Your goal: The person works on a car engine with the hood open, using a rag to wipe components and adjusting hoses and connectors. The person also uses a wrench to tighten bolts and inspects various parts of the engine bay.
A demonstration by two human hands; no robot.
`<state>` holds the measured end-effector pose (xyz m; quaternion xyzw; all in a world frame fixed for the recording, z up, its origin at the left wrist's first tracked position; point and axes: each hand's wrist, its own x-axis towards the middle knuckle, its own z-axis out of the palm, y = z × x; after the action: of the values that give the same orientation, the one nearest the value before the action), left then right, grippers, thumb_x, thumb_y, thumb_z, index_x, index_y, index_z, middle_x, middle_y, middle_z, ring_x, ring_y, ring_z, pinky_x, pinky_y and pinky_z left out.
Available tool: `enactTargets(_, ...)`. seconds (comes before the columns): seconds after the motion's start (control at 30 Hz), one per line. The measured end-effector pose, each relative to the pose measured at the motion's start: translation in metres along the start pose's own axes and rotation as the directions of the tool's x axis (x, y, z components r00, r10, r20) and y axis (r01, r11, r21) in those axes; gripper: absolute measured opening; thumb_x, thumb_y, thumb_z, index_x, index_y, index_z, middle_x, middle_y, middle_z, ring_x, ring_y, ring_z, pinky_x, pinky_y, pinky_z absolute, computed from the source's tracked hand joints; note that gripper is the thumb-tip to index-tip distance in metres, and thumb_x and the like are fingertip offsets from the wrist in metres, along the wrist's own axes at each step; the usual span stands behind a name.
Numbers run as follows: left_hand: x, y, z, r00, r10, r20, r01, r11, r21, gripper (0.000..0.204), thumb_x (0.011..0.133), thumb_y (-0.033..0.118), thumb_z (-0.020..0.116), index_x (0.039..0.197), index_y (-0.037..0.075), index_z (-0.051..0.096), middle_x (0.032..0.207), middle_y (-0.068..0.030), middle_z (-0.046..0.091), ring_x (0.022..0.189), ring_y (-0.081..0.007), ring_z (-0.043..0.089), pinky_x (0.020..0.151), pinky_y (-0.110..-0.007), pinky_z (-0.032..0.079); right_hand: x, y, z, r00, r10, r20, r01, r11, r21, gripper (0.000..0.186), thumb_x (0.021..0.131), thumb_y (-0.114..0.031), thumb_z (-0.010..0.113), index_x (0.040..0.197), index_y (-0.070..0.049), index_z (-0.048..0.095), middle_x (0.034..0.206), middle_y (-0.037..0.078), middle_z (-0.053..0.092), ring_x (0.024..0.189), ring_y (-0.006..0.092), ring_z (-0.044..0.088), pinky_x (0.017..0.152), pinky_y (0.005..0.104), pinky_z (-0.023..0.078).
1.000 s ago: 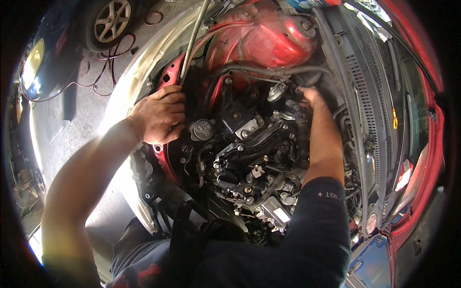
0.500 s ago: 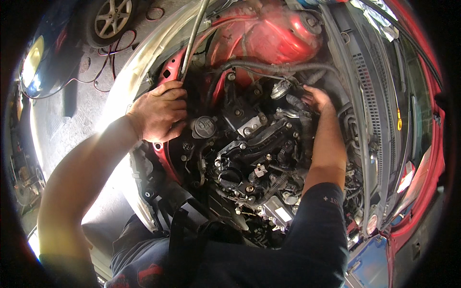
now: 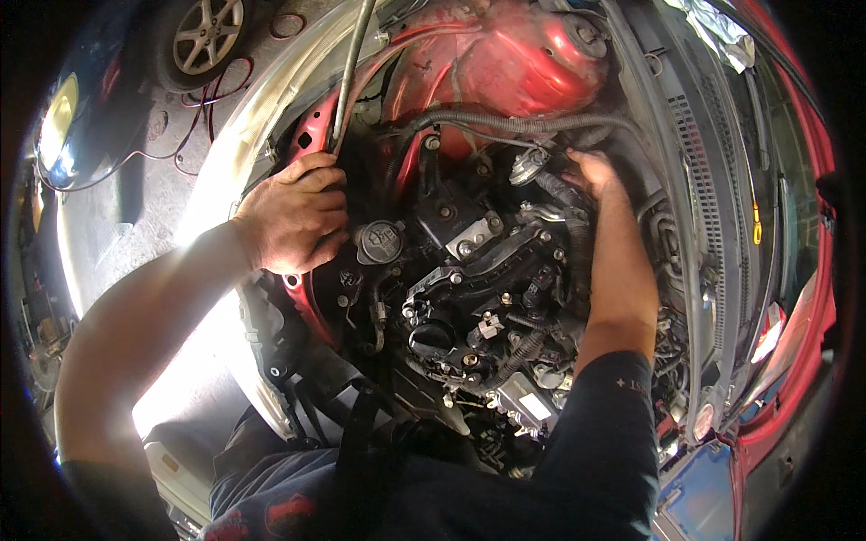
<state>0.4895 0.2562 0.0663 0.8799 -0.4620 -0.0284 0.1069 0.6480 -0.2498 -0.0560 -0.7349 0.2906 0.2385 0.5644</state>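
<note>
My left hand (image 3: 298,212) is curled over the red front rail (image 3: 308,307) of an open engine bay, just below a thin metal rod (image 3: 350,72) and left of a silver round cap (image 3: 379,242). My right hand (image 3: 591,171) reaches to the back of the bay, fingers bent beside a small silver cylindrical part (image 3: 528,167) and a ribbed hose (image 3: 559,191); what the fingertips hold is too hidden to name. The black engine (image 3: 483,307) lies between my forearms, with a ribbed grey conduit (image 3: 523,133) crossing above it.
A red strut tower (image 3: 550,68) rises at the back. The cowl grille (image 3: 695,198) runs down the right, with crumpled white material (image 3: 717,32) at its top. On the left, a dark car (image 3: 104,99) with a spoked wheel (image 3: 206,36) stands by hoses (image 3: 207,117) on concrete.
My right hand's fingers have shifted slightly by the silver part. My left hand stays on the rail. The view has shifted a little.
</note>
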Motion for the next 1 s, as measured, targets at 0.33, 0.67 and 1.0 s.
enactTargets(0.33,0.002,0.000,-0.005,0.999,0.004,0.036,-0.003,1.000,-0.029,0.020,0.078,0.030,0.068,0.084,0.011,0.073,0.096,-0.0045,0.068,0.122,-0.0286,0.051,0.117,-0.047,0.028,-0.003,0.003,0.008,0.993,0.116,-0.037,-0.114,0.991,0.066,0.049,0.093,-0.021,0.067,0.137,-0.004,0.050,0.138,0.014,0.051,0.109,0.0299,0.059,0.093,0.0432,0.056)
enactTargets(0.67,0.001,0.000,-0.003,0.998,0.059,-0.013,-0.059,0.998,0.005,0.022,0.082,0.031,0.065,0.080,0.010,0.071,0.091,-0.0026,0.065,0.117,-0.0260,0.053,0.116,-0.045,0.027,-0.132,0.009,-0.015,0.920,-0.347,-0.183,0.152,0.745,-0.649,0.039,0.097,-0.033,0.065,0.120,-0.002,0.065,0.111,0.007,0.070,0.094,0.0147,0.064,0.082,0.0337,0.050)
enactTargets(1.0,0.001,0.008,-0.008,0.999,0.045,0.014,-0.046,0.995,0.083,0.021,0.086,0.028,0.063,0.084,0.010,0.073,0.094,-0.0006,0.067,0.117,-0.0249,0.052,0.116,-0.045,0.027,-0.519,0.206,0.099,0.840,-0.481,-0.250,0.347,0.831,-0.434,0.010,0.089,-0.008,0.065,0.097,-0.003,0.066,0.089,0.016,0.067,0.086,0.0350,0.064,0.080,0.0408,0.050)
